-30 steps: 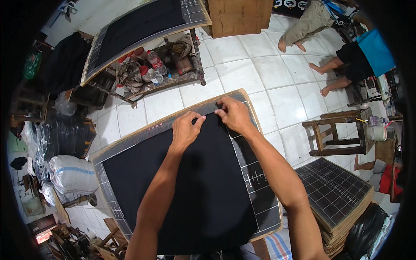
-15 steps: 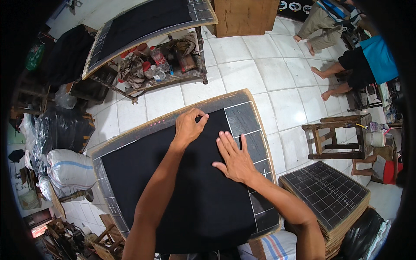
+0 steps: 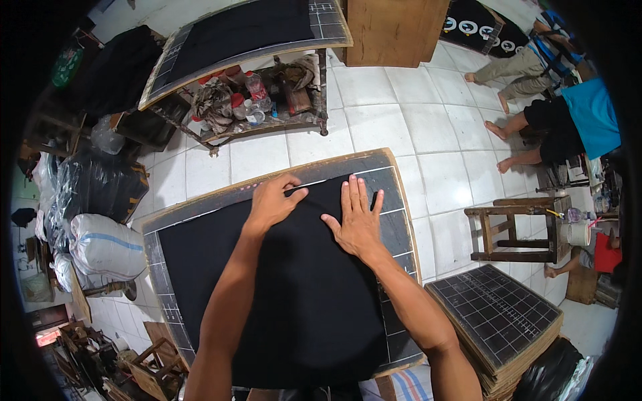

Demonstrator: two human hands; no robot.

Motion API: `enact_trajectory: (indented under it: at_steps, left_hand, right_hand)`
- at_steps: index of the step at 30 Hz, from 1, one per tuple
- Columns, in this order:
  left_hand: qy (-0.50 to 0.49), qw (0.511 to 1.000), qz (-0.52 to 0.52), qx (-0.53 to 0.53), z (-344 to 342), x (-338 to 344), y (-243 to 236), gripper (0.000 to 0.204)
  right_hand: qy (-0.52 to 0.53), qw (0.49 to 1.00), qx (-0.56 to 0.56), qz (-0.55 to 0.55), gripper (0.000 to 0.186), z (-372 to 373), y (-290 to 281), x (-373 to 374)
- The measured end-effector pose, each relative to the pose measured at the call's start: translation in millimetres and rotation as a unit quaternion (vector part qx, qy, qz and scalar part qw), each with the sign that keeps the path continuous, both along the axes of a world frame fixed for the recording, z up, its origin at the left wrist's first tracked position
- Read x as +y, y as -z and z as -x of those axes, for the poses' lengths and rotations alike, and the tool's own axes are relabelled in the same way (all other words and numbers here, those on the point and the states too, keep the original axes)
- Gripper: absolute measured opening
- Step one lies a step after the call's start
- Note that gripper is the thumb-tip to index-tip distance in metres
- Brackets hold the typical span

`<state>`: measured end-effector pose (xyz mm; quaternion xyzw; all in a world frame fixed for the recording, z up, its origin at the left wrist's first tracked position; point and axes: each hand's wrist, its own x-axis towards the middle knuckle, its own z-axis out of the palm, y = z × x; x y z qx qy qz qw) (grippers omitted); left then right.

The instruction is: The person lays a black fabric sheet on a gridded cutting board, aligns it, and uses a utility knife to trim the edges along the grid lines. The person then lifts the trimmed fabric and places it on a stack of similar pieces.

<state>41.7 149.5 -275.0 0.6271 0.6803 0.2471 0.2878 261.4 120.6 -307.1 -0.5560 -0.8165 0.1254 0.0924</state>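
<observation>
Black fabric (image 3: 301, 294) lies spread over a dark board (image 3: 227, 199) marked with white grid lines and framed by a worn wooden edge. At the fabric's far edge, my left hand (image 3: 275, 202) is closed, thumb and fingers pinching a bit of it. My right hand (image 3: 358, 219) rests flat near the far right corner, its fingers stretched out and the little finger apart from the others. Its fingertips reach the fabric's far edge, by a white line on the board.
Beyond stands another table (image 3: 247, 40) with black fabric on top and bottles on its lower shelf. To the right are a wooden stool (image 3: 518, 227) and a stack of gridded boards (image 3: 498, 311). White sacks (image 3: 107, 246) sit at left. Other people (image 3: 592, 120) are at far right.
My right hand has slid away from me, up to the fabric's far corner. The left hand has shifted left along the far edge, still pinching. The whole view has tilted slightly.
</observation>
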Motion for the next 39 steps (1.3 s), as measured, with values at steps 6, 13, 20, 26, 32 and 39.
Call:
enact_trajectory:
  at_steps: [6, 13, 20, 26, 32, 39]
  left_hand:
    - [0.003, 0.997, 0.064, 0.048, 40, -7, -1, 0.025]
    - [-0.061, 0.997, 0.021, 0.033, 29, -9, 9, 0.021]
    - [-0.141, 0.955, -0.240, 0.102, -9, -48, 7, 0.019]
    - [0.008, 0.986, -0.134, 0.101, -6, -150, 5, 0.049]
    - [-0.081, 0.963, -0.210, 0.151, 124, -98, 30, 0.044]
    - [-0.131, 0.968, -0.170, 0.128, 119, -115, 29, 0.052]
  right_hand:
    - [0.003, 0.999, -0.045, 0.021, 0.091, 3, 0, 2]
    - [-0.033, 0.997, -0.071, -0.002, 0.092, 4, -5, -8]
    - [-0.175, 0.983, -0.057, -0.015, 0.087, 13, -8, -16]
    - [-0.246, 0.966, -0.076, -0.003, 0.085, 0, -10, 3]
    - [-0.454, 0.887, -0.054, 0.061, 0.081, 22, -21, 18]
    - [-0.162, 0.983, -0.092, 0.004, 0.089, 29, -25, 7]
